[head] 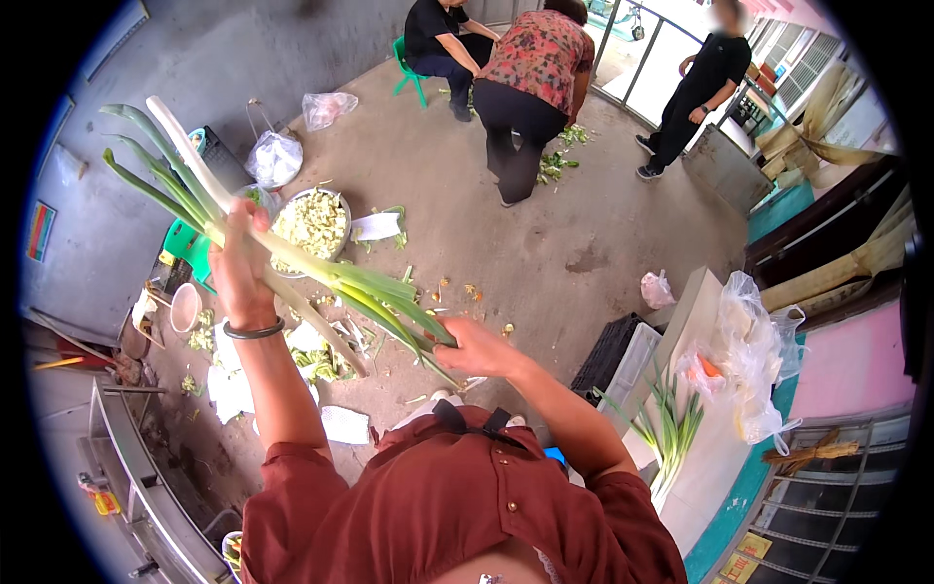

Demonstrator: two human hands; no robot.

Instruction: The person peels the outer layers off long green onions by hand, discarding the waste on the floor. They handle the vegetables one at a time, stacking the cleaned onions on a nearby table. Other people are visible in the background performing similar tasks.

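My left hand (pixel 244 270), with a dark bangle at the wrist, is closed around two large green onions. One green onion (pixel 191 162) has its white end pointing up to the left and its green leaves running down to the right. The other green onion (pixel 314 318) lies crosswise to it, leaves at the upper left and white stalk towards the floor. My right hand (pixel 478 346) grips the green leaf ends of the first one. Beyond my left hand stands a metal basin (pixel 347 219) full of chopped pale vegetable.
Vegetable scraps (pixel 321 359) and white sheets (pixel 344 425) litter the floor. More green onions (pixel 668 431) and plastic bags (pixel 751 358) lie on a ledge at right, beside a black crate (pixel 604 354). A green stool (pixel 191 252) is at left. Three people are farther off.
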